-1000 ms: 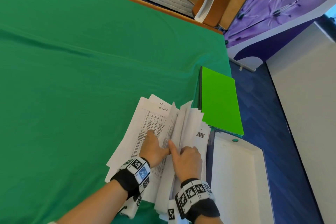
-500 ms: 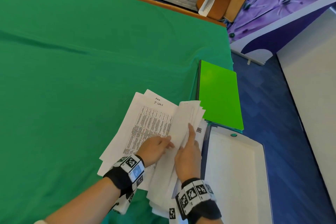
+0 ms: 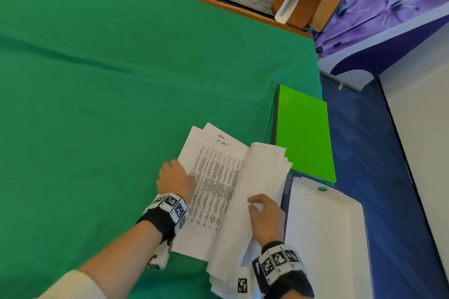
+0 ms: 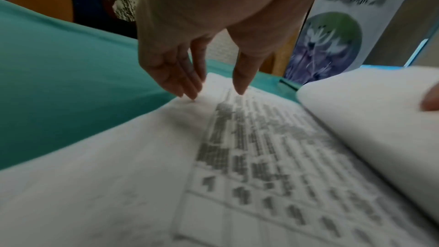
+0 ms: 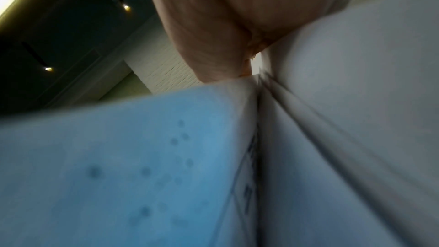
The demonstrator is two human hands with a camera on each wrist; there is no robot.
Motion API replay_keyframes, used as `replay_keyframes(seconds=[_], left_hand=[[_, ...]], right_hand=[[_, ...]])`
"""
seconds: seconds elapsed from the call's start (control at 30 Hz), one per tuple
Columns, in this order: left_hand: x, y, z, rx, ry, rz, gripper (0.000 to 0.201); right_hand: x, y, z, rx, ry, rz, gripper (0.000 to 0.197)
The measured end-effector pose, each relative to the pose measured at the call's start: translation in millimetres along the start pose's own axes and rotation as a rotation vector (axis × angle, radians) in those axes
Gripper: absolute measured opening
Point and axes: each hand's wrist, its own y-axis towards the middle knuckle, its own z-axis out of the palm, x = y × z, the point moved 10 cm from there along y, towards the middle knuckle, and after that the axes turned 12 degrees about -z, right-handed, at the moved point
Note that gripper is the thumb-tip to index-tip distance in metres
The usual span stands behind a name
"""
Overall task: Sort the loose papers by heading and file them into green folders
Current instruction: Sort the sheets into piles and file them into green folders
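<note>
A: Checking hands — where are they?
B: left hand (image 3: 175,178) has straight fingertips (image 4: 190,93) pressing the left margin of the printed sheet (image 3: 213,189), headed "IT LOGS". right hand (image 3: 266,218) grips the lifted bundle of papers (image 3: 262,177), thumb on top.
A: Folders?
B: green folder (image 3: 303,133) lies closed on the green tablecloth (image 3: 109,104), just beyond the papers. white tray (image 3: 325,238) sits beside it, right of the bundle.
</note>
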Motion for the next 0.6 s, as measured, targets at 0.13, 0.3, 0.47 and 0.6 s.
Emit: replay_keyframes(seconds=[0.13, 0.3, 0.47, 0.6], left_hand=[[10.2, 16.3, 11.0, 0.091, 0.078, 0.030, 0.056], [-0.7, 15.6, 11.1, 0.134, 0.090, 0.137, 0.027], [-38.3, -17.2, -1.4, -0.008, 0.347, 0.477, 0.036], [-66.2, -44.0, 1.6, 0.032, 0.265, 0.629, 0.037]], right_hand=[[2.9, 1.8, -3.2, 0.003, -0.018, 0.027, 0.019], [11.6, 4.4, 1.3, 0.010, -0.056, 0.053, 0.019], [16.9, -0.7, 5.5, -0.002, -0.091, 0.022, 0.024], [21.0, 4.3, 5.8, 0.034, -0.101, -0.009, 0.027]])
